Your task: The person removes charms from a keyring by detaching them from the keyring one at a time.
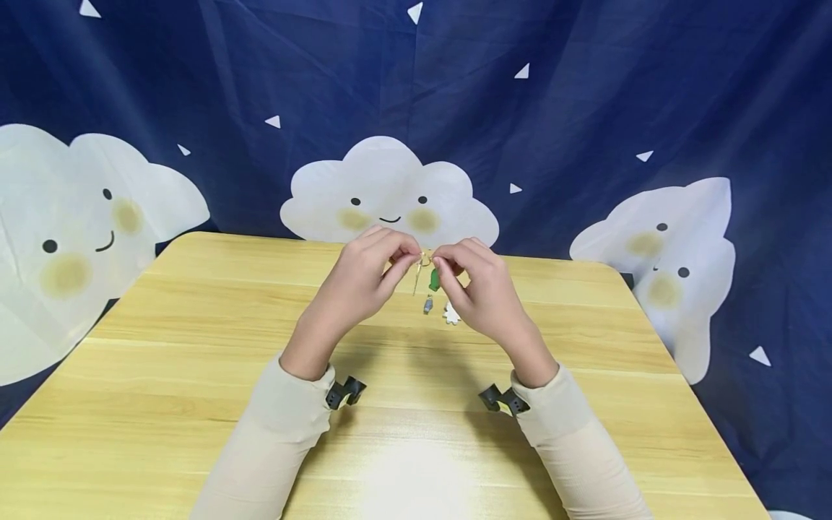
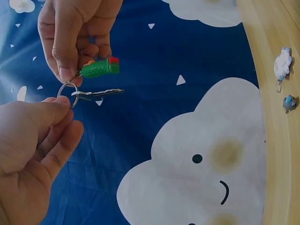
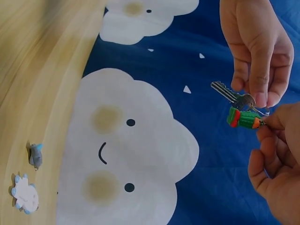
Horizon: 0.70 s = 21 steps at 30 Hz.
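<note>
Above the far part of the table, my left hand [image 1: 365, 278] pinches a metal key ring [image 2: 77, 95] between thumb and forefinger. A silver key [image 3: 226, 92] hangs from that ring. Close beside it, my right hand [image 1: 477, 287] pinches the small metal end of a green charm [image 2: 100, 69] with red and orange parts. The charm's end is right at the ring in the left wrist view; I cannot tell whether it is threaded on. Below the hands, a small grey charm [image 1: 428, 305] and a white flower-shaped charm [image 1: 451, 313] with pale blue tips lie on the table.
The light wooden table [image 1: 195, 404] extends toward me beneath both forearms, with a bright glare spot at its near middle. Behind its far edge hangs a dark blue curtain [image 1: 559, 130] printed with white smiling clouds. A small black camera sits on each wrist.
</note>
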Available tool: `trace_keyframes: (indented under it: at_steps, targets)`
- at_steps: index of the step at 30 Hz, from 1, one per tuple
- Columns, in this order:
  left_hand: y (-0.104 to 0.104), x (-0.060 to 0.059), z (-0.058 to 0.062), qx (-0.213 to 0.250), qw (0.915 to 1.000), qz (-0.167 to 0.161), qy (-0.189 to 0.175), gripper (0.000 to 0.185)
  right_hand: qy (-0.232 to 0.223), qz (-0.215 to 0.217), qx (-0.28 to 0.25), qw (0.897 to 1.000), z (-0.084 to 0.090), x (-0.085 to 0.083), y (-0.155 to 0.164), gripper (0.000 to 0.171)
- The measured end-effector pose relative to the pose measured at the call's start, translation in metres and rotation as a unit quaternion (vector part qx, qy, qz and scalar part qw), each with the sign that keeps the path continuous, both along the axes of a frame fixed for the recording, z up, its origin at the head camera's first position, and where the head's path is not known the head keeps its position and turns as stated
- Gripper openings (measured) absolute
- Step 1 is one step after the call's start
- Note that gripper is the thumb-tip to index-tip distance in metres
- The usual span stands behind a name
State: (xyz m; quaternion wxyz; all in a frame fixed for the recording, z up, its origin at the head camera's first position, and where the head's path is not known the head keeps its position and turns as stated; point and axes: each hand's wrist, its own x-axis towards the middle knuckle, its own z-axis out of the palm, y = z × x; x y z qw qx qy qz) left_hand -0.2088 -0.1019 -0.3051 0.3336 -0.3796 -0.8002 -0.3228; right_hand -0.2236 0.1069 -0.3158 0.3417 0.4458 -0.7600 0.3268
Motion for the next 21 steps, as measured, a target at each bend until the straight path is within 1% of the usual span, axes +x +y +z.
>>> trace_keyframes:
  at_steps: [4,8,12,15,18,21]
  targets:
    - [0.0006,0.0,0.0003,0.003,0.9999,-0.004,0.016,0.004,0.002,0.002,0.004,1.0,0.0014,0.0006,0.0004,0.01]
    - [0.0011,-0.0007,-0.001,-0.009,0.9993,-0.013,0.034,0.004,0.007,0.002,0.008,1.0,0.0013,0.0005,0.0003,0.01]
    - [0.002,-0.0011,-0.0027,-0.026,0.9989,-0.018,0.035,0.003,0.007,0.002,0.011,1.0,0.001,0.0006,0.0001,0.01]
    - [0.0029,-0.0008,-0.0029,-0.022,0.9994,-0.017,0.019,0.003,0.004,0.003,0.007,1.0,0.0013,0.0011,0.0003,0.01]
    - [0.0036,-0.0003,-0.0024,-0.003,0.9998,-0.015,-0.014,0.003,0.001,0.004,-0.003,1.0,0.0029,0.0024,0.0008,0.009]
    - [0.0039,0.0006,-0.0014,0.022,0.9984,-0.014,-0.05,0.005,-0.003,0.001,-0.017,1.0,0.0048,0.0037,0.0014,0.009]
